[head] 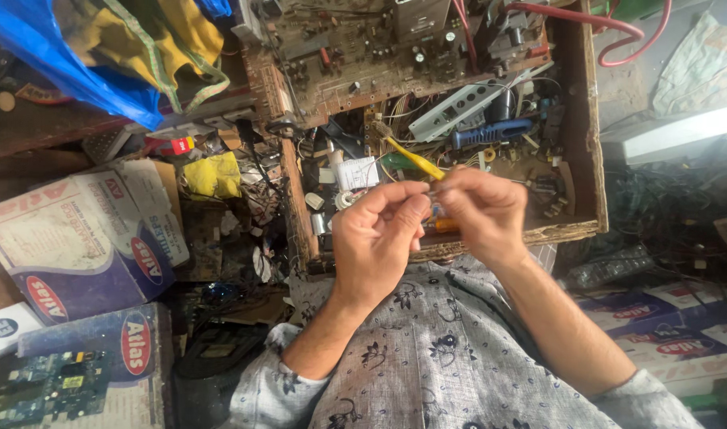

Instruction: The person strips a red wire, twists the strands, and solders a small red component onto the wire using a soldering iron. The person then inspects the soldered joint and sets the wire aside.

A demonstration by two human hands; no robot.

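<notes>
My left hand (377, 238) and my right hand (484, 210) are raised together over a wooden tray (586, 143) full of electronic parts. Both pinch a thin yellow wire (411, 157) that runs up and left from my fingertips to a small metal clip end. My fingertips meet at about the middle of the view. A brown circuit board (363, 56) leans at the back of the tray. A blue-handled screwdriver (490, 133) lies among the parts just beyond my hands.
Cardboard boxes (77, 238) are stacked at the left, with a green circuit board (45, 389) at the bottom left. A blue plastic bag (69, 63) hangs at the top left. A red cable (618, 36) loops at the top right. More boxes (673, 342) sit at the right.
</notes>
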